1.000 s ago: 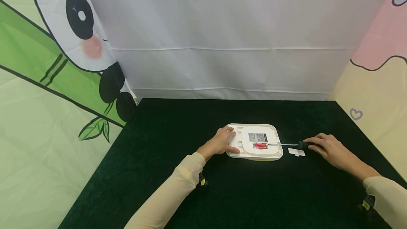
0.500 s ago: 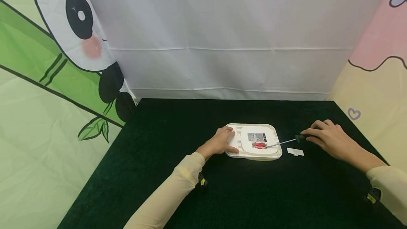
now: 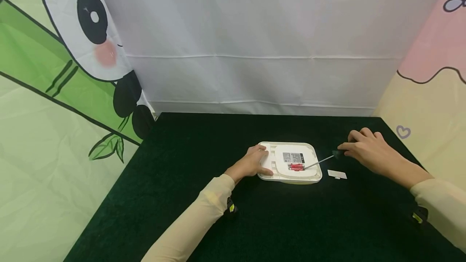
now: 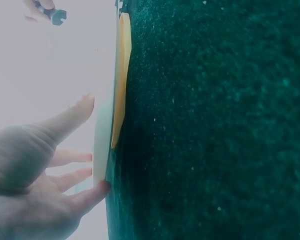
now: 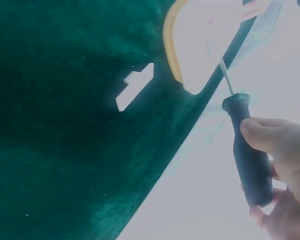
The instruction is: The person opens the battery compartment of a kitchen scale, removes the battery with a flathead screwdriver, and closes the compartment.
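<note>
A flat white device (image 3: 293, 148) with rounded corners and a printed label lies on the dark green table. Red batteries (image 3: 295, 167) show in a small slot in its face. My left hand (image 3: 249, 162) rests on the device's left end, thumb near the front edge and fingers spread toward the back. In the left wrist view, the fingertips (image 4: 101, 189) touch its rim. My right hand (image 3: 371, 153) grips a screwdriver (image 5: 251, 155) by its dark handle. Its thin shaft slants down leftward to the right end of the batteries in the head view.
A small white cover (image 3: 337, 174) with a tab lies on the table just right of the device. Behind the table (image 3: 204, 132) hangs a white cloth (image 3: 236, 31), with printed panels on both sides.
My right hand has risen and moved slightly back, tilting the screwdriver from nearly level to handle-up. Its tip stays by the batteries. My left hand has held its place on the device.
</note>
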